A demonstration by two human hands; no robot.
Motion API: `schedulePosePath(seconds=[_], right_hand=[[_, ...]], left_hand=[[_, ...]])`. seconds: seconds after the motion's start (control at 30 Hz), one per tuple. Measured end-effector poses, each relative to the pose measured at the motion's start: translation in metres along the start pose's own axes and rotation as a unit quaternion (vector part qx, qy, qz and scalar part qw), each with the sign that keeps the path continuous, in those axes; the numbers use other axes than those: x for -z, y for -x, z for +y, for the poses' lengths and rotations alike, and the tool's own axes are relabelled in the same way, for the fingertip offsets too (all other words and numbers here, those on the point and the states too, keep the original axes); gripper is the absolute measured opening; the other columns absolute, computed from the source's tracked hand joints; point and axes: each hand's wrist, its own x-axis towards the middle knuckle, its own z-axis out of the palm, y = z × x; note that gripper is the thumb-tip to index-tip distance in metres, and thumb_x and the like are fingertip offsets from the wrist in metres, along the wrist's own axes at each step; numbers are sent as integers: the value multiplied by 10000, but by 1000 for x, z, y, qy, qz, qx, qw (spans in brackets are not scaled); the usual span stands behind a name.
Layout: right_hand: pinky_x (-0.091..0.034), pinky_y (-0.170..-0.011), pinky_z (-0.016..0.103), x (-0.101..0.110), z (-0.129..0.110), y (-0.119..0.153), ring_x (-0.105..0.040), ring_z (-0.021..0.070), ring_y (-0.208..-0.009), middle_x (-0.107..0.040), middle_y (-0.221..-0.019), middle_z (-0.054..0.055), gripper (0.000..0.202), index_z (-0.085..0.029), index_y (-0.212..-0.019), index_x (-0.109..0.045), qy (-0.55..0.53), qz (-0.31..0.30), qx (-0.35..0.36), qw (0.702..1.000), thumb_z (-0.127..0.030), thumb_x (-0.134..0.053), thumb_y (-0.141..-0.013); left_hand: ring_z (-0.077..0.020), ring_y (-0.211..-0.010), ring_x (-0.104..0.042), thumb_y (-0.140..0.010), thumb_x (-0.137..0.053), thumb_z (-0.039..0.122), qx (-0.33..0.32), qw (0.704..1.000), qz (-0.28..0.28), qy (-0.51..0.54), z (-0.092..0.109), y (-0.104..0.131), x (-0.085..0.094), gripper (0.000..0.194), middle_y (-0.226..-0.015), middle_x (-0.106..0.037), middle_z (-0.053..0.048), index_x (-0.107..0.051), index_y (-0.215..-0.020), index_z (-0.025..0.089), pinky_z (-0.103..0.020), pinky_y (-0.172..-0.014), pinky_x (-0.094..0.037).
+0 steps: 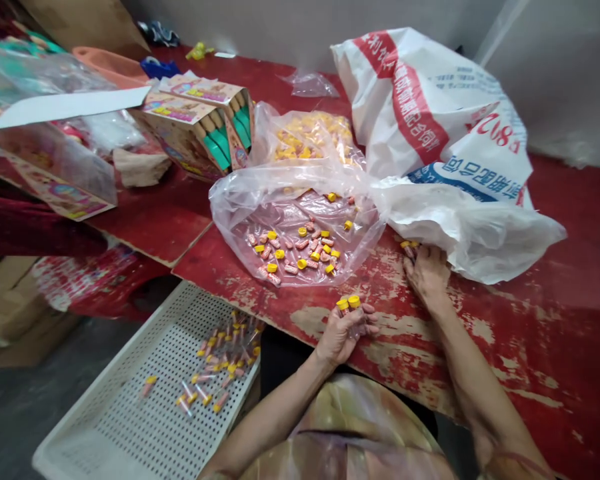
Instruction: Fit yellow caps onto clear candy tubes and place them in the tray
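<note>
My left hand (349,328) is closed around two small clear tubes with yellow caps (349,304), held upright above the front edge of the table. My right hand (429,275) is at the mouth of a white woven sack (460,223), its fingers partly hidden by the sack's edge. Yellow-capped tubes (409,247) with reddish contents show at its thumb and fingertips. Left of it lies an open clear plastic bag (240,230), with small pink-and-white wrapped pieces (303,245) and loose yellow caps (301,264) scattered in it.
A white perforated crate (115,400) beside my lap holds many filled tubes (230,347). Behind the clear bag sits another bag of yellow caps (315,137). Printed boxes (190,120) stand at the left on the worn red table (555,333). Another person's dark red sleeve (30,217) shows far left.
</note>
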Motion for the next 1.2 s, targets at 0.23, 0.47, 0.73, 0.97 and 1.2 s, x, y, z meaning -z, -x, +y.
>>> schedulePosePath(seconds=[0.23,0.47,0.73,0.97,1.2], right_hand=[[-350,-662,331,-1,3,10,-490,273,-874,-510,-958,162,342,-85,-1038,-491,55,-45,39,997,-378,-384,-897],[-435,-748,341,23,-11,53,-528,229,-887,-528,-1039,110,423,-161,-1268,-404,-239,-39,130,962,-395,-338,-921],[-440,-822,476,64,-89,118,-486,304,-1042,-471,-1207,170,595,-180,-1467,-130,-316,-22,207,926,-373,-318,-936],[-312,-949,603,68,-115,123,-297,385,-1285,-318,-1389,242,706,-107,-1470,-71,-288,33,281,915,-370,-402,-904],[-363,-1013,522,76,-101,115,-342,307,-1292,-280,-1435,144,533,-218,-1406,-325,-471,-35,314,824,-313,-458,-899]], left_hand=[[-125,-624,-612,-639,-767,214,-32,999,4,-29,-4,-3,0,348,-809,-641,-33,-582,-922,134,-223,-528,-495],[-166,-667,-644,-638,-780,278,-32,997,41,49,-5,-1,-4,320,-795,-645,-70,-615,-841,94,-281,-608,-521],[-120,-628,-612,-516,-831,157,-93,988,20,118,10,2,-11,377,-711,-647,-24,-629,-832,114,-224,-668,-471],[-181,-713,-646,-517,-743,114,-70,992,13,107,27,18,6,354,-741,-671,-47,-652,-859,107,-294,-750,-502],[-164,-618,-621,-487,-755,183,-168,974,148,5,78,83,77,294,-751,-647,-48,-632,-747,121,-318,-606,-529]])
